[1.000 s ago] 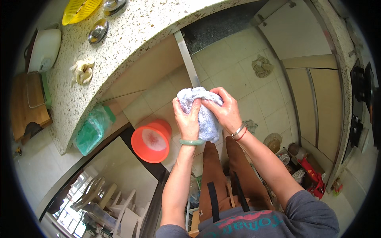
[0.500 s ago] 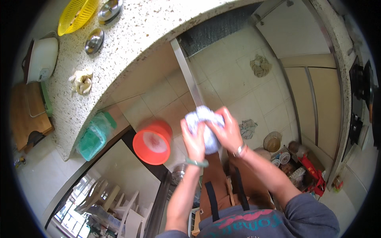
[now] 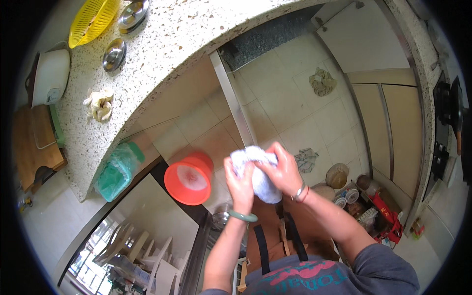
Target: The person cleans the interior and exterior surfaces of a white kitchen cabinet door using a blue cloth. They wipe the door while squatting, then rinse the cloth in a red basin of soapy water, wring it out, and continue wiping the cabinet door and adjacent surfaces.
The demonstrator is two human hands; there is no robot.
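Observation:
A bunched, pale blue-white cloth [image 3: 264, 185] is gripped between both hands in front of my body. My left hand [image 3: 239, 183], with a green bangle on its wrist, has its fingers wrapped round the cloth's left side. On the other side my right hand [image 3: 283, 170] grips it too, a metal band and a red string at that wrist. The cloth's lower part hangs below my thumbs. To the left of my hands, a red bucket [image 3: 172, 183] stands on the floor with whitish, sudsy water inside.
A speckled counter [image 3: 162, 44] curves across the upper left, bearing a yellow basket [image 3: 93, 22], metal lids [image 3: 114, 55] and a crumpled cloth [image 3: 100, 104]. Below its edge hangs a green bin [image 3: 118, 169]. Floor rags [image 3: 322, 82] lie ahead; boxed goods [image 3: 366, 206] sit at right.
Both hands have come slightly nearer my body with the cloth, which now hangs a little lower and more tilted. The grip stays on it.

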